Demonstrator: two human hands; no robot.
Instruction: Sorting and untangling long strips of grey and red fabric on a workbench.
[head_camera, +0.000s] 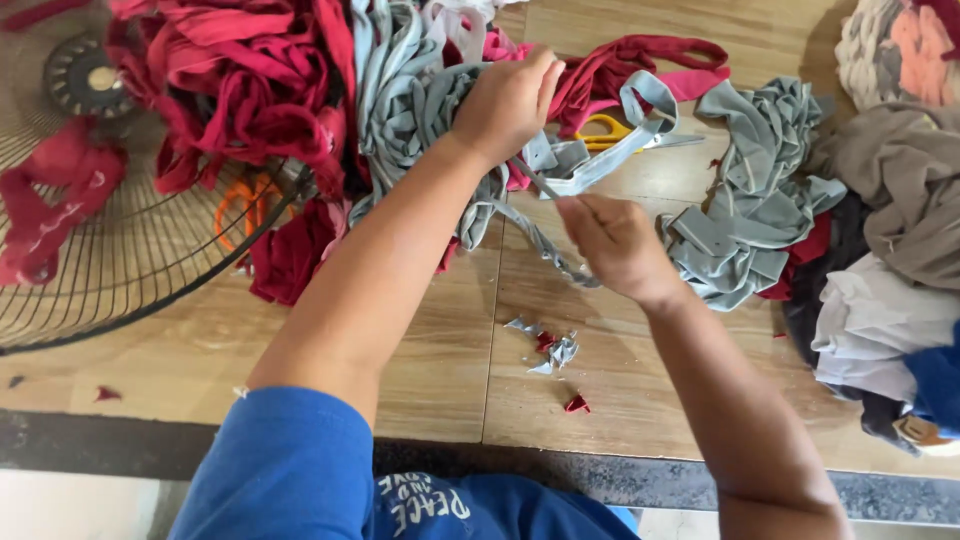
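Between the two hands, over the middle of the pale wooden bench (420, 370), runs a long grey strip of knit cloth (545, 245), stretched from about eleven o'clock down to five o'clock. At its upper end the left hand (508, 100) is curled into a loose fist, its fingers (545, 75) pressed together around a bunch of the same grey strips. At four o'clock from it, the right hand (620, 245) has its fingers (590, 212) closed in a pinch on the strip, just above where the cloth trails off towards the bench. Behind the left hand, at twelve o'clock, lies a heap of grey and dark red cloth strips (300, 90), partly draped over a black wire fan guard (110, 270) at nine o'clock. Yellow-handled scissors (610, 130) rest just beyond the hands at one o'clock. Another pile of grey strips (750, 200) sits at three o'clock, and small grey and red cloth scraps (550, 350) lie at six o'clock.
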